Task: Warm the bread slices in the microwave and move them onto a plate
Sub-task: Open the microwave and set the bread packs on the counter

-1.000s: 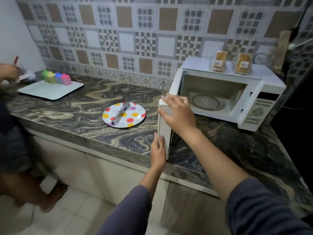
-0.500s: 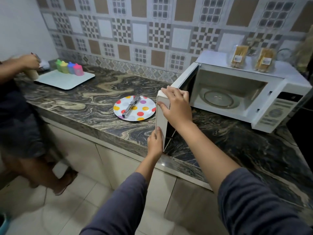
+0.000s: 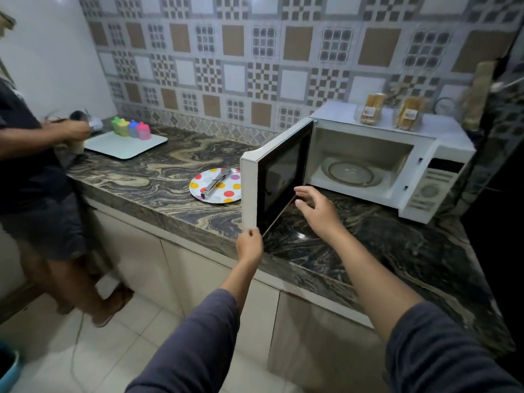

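The marbled counter [image 3: 158,177] carries microwave [image 3: 397,165], dotted plate [image 3: 224,191] and tray [image 3: 124,144].

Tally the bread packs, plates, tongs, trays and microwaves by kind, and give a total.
bread packs: 2
plate: 1
tongs: 1
tray: 1
microwave: 1
total: 6

White microwave oven [image 3: 425,129] = ref. item.
- Polka-dot round plate [image 3: 204,185], left of it: right rim hidden behind open white door [image 3: 249,191].
- Left hand [image 3: 249,246], at door's lower corner: fingers behind door, grip unclear.
- Clear-wrapped bread packs [image 3: 371,109] [image 3: 408,113], on top: label txt too small.
- Control panel [image 3: 431,188]: markings blurred.
- Bystander [image 3: 31,165], far left: cut by edge; held item blurred.
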